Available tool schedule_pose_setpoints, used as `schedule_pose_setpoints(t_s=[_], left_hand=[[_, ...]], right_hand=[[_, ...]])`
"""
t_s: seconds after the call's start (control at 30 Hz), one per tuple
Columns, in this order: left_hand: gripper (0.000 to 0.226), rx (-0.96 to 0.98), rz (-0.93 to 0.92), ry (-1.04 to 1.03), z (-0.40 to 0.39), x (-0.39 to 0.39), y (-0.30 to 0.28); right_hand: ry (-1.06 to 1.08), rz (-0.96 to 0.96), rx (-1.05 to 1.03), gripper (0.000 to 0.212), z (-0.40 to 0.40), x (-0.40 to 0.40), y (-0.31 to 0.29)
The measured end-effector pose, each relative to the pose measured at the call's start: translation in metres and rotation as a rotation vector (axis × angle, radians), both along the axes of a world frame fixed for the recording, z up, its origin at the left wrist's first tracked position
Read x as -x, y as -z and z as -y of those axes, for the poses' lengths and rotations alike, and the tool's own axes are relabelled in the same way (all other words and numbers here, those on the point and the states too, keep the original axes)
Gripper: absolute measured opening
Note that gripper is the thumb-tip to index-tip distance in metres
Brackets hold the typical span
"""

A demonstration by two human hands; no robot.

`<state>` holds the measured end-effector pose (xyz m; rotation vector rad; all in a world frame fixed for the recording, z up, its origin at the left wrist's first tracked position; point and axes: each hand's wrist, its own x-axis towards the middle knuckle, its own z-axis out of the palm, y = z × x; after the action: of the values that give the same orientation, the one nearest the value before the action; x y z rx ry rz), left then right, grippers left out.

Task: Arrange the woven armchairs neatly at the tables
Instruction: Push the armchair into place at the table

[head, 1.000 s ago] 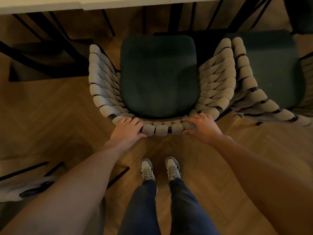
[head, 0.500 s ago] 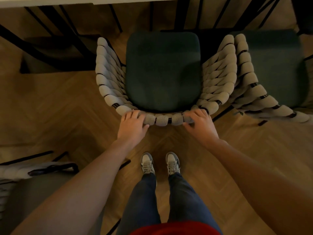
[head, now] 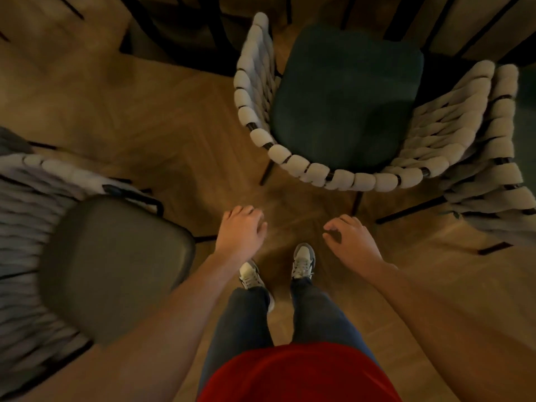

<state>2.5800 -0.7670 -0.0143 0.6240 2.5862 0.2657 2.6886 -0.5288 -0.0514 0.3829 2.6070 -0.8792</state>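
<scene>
Nearest to my view, bottom centre: a red garment hem (head: 298, 372), dark blue jeans, two grey-and-white sneakers (head: 303, 261) on the herringbone wood floor (head: 174, 134).

Just above the shoes, both hands hang free over bare floor. The left hand (head: 240, 230) sits centre-left, palm down, fingers loosely curled, holding nothing. The right hand (head: 352, 237) sits centre-right, fingers likewise slack and a little spread, gripping nothing. Neither touches any chair.

Left edge, mid-frame: a grey woven-rope armchair with a smooth grey-brown seat pad (head: 116, 265), motion-blurred. It lies directly left of the left hand, seat corner near that forearm; its woven back runs along the far left edge, so its open front faces right, toward my legs. I cannot tell from the blur how it sits relative to any table.

Upper centre-right: a cream woven-rope armchair with a dark green seat cushion (head: 345, 105). Its curved back rail is the closest part, above both hands and apart from them; the seat runs away toward the top of the frame, under black table legs (head: 220, 27). Against its right arm stands a second cream woven-rope armchair (head: 499, 158), cut off by the right edge.

Judgement: the green-cushioned chair looks placed. The grey one is probably next; left hand is nearer, reach goes leftward, and the back rail lies on the chair's far side.
</scene>
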Motion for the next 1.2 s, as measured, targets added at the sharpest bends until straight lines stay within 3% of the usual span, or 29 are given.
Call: schedule_pose_setpoints(t_s=[0.23, 0.57, 0.87, 1.2], left_hand=[[0.019, -0.007, -0.025, -0.251, 0.089, -0.050, -0.011], [0.018, -0.013, -0.085, -0.575, 0.262, -0.155, -0.013], [0.016, 0.022, -0.098, -0.809, 0.434, -0.254, -0.022], [0.023, -0.007, -0.088, -1.006, 0.565, -0.251, -0.036]], right_hand=[[-0.280, 0.057, 0.010, 0.017, 0.074, 0.009, -0.007], [-0.563, 0.054, 0.043, 0.018, 0.248, -0.012, -0.018], [-0.498, 0.010, 0.106, 0.011, 0.417, -0.061, -0.022], [-0.577, -0.007, 0.131, 0.010, 0.556, -0.054, -0.016]])
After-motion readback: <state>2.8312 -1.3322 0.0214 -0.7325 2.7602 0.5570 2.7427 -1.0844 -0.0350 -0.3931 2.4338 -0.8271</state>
